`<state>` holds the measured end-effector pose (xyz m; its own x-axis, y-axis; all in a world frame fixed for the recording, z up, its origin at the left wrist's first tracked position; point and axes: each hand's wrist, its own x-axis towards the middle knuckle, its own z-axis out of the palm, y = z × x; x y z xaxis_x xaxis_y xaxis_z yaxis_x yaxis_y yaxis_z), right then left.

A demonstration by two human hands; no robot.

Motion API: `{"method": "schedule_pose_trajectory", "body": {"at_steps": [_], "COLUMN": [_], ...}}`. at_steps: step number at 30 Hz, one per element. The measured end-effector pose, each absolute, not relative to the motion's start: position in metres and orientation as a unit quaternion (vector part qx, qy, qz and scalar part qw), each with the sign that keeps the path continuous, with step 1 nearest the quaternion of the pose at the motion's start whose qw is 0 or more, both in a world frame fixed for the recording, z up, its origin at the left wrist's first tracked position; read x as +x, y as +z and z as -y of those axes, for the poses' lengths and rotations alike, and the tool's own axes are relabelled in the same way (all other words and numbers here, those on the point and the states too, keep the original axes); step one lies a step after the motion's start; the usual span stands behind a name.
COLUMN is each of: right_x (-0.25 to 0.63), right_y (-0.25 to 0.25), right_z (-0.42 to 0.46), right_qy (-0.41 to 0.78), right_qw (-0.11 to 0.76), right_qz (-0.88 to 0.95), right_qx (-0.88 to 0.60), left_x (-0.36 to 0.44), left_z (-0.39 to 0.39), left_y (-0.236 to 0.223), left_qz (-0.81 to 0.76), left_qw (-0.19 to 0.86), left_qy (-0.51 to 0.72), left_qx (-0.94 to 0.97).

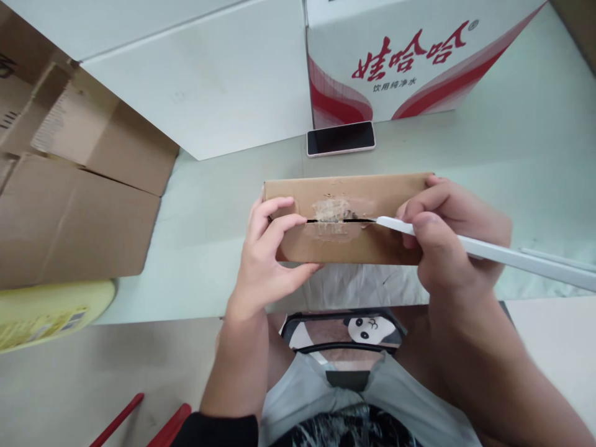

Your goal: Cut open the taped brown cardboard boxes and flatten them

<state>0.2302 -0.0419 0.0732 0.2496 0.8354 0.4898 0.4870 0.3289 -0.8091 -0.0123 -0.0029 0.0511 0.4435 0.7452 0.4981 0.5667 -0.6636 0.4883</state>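
A small brown cardboard box (354,248) is held between both hands over the front of the table. Along the middle of its upward face runs a dark slit, with torn, scuffed tape remains (333,210) across it. My left hand (272,254) grips the box's left end, fingers on the top face and thumb along the near edge. In my right hand (459,233) is a long, slim white tool (526,261), pinched between thumb and fingers. Its narrow tip lies at the right part of the slit. Fingers of this hand also touch the box's right end.
A phone (341,138) lies on the pale table (200,248) beyond the box. Behind stand a white box (209,81) and a white-and-red carton (395,62). Brown cartons (84,205) and a yellow container (56,310) are at left. Red legs (121,419) show below.
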Motion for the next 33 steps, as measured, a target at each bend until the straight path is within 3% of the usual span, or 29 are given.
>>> {"method": "schedule_pose_trajectory", "body": {"at_steps": [33], "right_x": [0.2296], "right_y": [0.072], "right_z": [0.0397], "right_qy": [0.138], "right_qw": [0.572], "right_qz": [0.586], "right_qx": [-0.557], "left_x": [-0.0118], "left_z": [0.0015], "left_y": [0.0484], "left_qz": [-0.386], "left_qw": [0.128], "left_qy": [0.366], "left_qx": [0.837]}}
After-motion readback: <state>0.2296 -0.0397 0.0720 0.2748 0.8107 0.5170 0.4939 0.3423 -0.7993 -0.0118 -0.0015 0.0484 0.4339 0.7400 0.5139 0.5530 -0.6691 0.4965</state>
